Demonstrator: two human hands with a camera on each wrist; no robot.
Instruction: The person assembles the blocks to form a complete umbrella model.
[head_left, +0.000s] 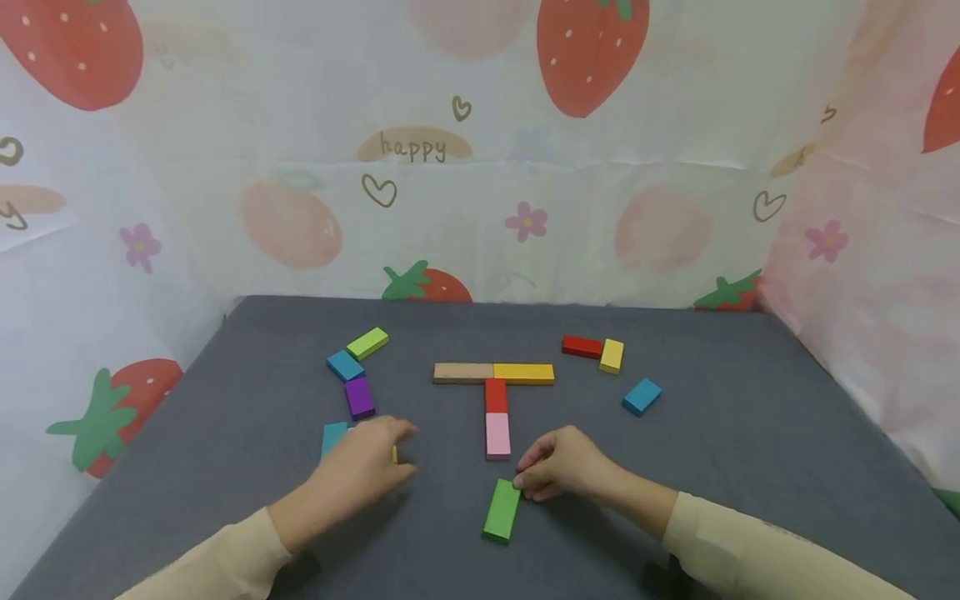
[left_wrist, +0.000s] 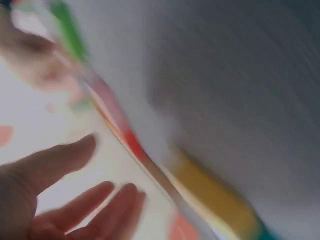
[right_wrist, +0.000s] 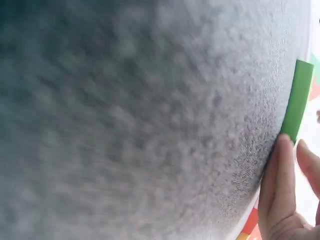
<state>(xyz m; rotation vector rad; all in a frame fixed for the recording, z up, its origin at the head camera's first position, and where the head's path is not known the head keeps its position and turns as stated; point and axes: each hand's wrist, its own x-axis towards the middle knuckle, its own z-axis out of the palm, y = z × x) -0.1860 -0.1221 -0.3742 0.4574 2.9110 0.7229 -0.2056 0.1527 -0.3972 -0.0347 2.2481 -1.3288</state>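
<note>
My right hand [head_left: 566,462] pinches the far right corner of a green block [head_left: 501,510] between thumb and fingertips. The block lies slanted on the dark cloth, below a pink block [head_left: 497,437]. That pink one meets a red block [head_left: 496,396], which runs up to a tan block [head_left: 463,373] and an orange-yellow block [head_left: 523,374] laid end to end, forming a T. Fingers spread and holding nothing, my left hand [head_left: 363,458] hovers over a blue block [head_left: 333,435] and a yellow block [left_wrist: 210,195], partly hiding both in the head view.
Left of the T lie a lime block [head_left: 367,342], a blue block [head_left: 346,365] and a purple block [head_left: 359,398]. To its right are a dark red block [head_left: 582,347], a yellow block [head_left: 611,356] and another blue block [head_left: 642,397]. A strawberry-print curtain [head_left: 480,233] borders the table.
</note>
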